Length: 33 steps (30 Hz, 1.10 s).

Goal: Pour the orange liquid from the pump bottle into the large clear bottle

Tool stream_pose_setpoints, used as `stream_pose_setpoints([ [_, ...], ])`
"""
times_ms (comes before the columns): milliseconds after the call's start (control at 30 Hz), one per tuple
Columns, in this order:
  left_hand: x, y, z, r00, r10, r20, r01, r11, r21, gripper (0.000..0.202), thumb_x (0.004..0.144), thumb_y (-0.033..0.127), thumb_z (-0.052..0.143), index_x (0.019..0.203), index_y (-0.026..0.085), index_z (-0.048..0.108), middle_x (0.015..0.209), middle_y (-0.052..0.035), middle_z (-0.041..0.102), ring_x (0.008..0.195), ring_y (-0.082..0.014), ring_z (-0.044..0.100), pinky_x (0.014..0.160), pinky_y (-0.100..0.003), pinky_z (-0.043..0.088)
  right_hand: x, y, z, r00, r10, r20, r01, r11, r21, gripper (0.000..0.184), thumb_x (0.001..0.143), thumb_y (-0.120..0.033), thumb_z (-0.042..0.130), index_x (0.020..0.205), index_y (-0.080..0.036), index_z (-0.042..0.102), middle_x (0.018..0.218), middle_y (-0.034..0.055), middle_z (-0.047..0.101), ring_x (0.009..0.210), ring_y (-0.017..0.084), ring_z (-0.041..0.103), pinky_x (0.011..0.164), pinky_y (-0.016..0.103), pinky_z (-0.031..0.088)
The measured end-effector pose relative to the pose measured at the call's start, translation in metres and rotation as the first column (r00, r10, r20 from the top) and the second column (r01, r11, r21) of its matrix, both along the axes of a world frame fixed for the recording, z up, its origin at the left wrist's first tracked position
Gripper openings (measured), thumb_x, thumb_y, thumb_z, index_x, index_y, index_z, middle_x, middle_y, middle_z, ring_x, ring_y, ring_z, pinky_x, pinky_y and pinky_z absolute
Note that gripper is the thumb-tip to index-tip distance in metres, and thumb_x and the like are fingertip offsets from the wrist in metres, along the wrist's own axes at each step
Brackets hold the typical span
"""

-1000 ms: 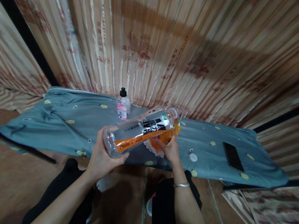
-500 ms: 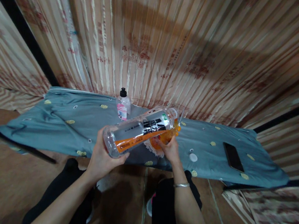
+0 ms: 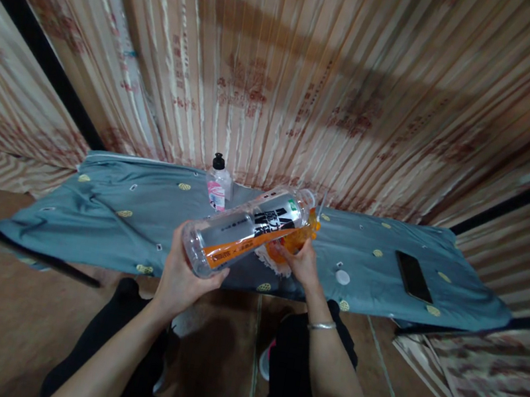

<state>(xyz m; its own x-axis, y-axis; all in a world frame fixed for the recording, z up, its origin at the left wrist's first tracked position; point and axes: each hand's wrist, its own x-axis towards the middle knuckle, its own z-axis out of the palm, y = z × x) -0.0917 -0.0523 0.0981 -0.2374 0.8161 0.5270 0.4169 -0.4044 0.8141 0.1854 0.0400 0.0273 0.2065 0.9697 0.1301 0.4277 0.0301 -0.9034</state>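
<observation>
My left hand [image 3: 180,279] grips the base of a large clear plastic bottle [image 3: 244,230] with an orange and black label. The bottle is tipped, its mouth pointing away and to the right. Its mouth rests at a glass of orange liquid [image 3: 297,238], and my right hand [image 3: 302,263] is closed around that glass. The glass stands on a small pale mat on the grey-blue cloth [image 3: 106,213] that covers the low table. A white bottle cap [image 3: 342,277] lies on the cloth just right of my right hand.
A small pink-labelled bottle with a black cap [image 3: 217,184] stands at the back of the table. A dark phone [image 3: 412,276] lies flat at the right. Striped curtains [image 3: 284,74] hang close behind. My knees are below the table's near edge.
</observation>
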Motion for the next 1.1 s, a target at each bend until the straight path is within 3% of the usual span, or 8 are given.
stream_pose_setpoints([
  [467,-0.0001,0.0003,-0.0021,1.0,-0.018,0.017,0.019,1.0,-0.005,0.078,0.062,0.042,0.089,0.128,0.025,0.052,0.121,-0.0077,0.066,0.112,-0.0296,0.071,0.104,-0.051,0.058,0.0009,0.0013,-0.0035,1.0,-0.016,0.002,0.016,1.0,0.015,0.08,0.057,-0.066,0.091,0.117,-0.023,0.06,0.109,0.0133,0.079,0.101,0.038,0.076,0.085,0.05,0.062],
  [1100,-0.0002,0.0002,-0.0013,0.999,-0.019,0.044,0.02,1.0,-0.018,0.08,0.06,0.043,0.091,0.128,0.024,0.052,0.12,-0.0066,0.065,0.112,-0.0288,0.07,0.104,-0.05,0.057,0.0002,0.0005,-0.0031,1.0,0.008,-0.02,-0.007,0.999,0.034,0.082,0.059,-0.066,0.09,0.12,-0.021,0.059,0.116,0.0153,0.078,0.106,0.037,0.075,0.089,0.049,0.061],
])
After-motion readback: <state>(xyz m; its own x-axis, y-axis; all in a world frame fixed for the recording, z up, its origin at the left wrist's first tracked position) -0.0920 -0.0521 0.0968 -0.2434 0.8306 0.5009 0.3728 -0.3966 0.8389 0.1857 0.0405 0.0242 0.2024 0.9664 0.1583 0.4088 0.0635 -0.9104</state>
